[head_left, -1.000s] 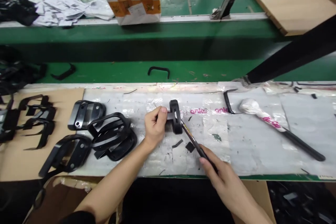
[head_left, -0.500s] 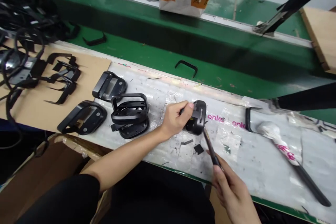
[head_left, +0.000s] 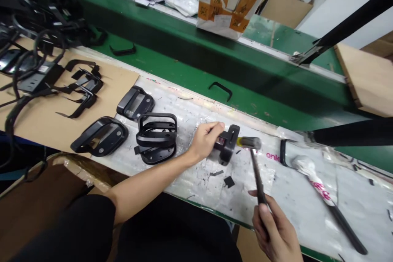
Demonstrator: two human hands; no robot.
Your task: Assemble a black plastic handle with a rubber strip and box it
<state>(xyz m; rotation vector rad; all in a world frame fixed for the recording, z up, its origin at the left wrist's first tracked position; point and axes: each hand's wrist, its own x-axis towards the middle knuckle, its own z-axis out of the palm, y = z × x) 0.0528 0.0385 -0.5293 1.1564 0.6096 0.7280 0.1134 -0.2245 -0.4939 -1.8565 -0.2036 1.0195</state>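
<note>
My left hand [head_left: 205,141] is closed round one side of a black plastic handle part [head_left: 229,147] and keeps it on the bench. In my right hand [head_left: 275,229] is the grip of a hammer [head_left: 258,172]. The hammer's head, blurred by motion and yellow at one end, is just to the right of the black part. I cannot tell whether the two touch. Left of my hand, a stack of black handle parts [head_left: 156,137] lies on the bench. Below the held part are a small black square [head_left: 229,181] and a thin dark strip [head_left: 217,173].
Two more handle parts [head_left: 101,137] [head_left: 135,103] lie at the left, near brown cardboard [head_left: 119,80] with black brackets. A plastic-wrapped mallet [head_left: 321,190] lies at the right beside a U-shaped black strip [head_left: 283,153]. A taped box [head_left: 230,2] stands behind on a green ledge.
The hammer has swung up and right, so its head now shows beside the black part. My left hand still grips that part. The whole view has shifted slightly.
</note>
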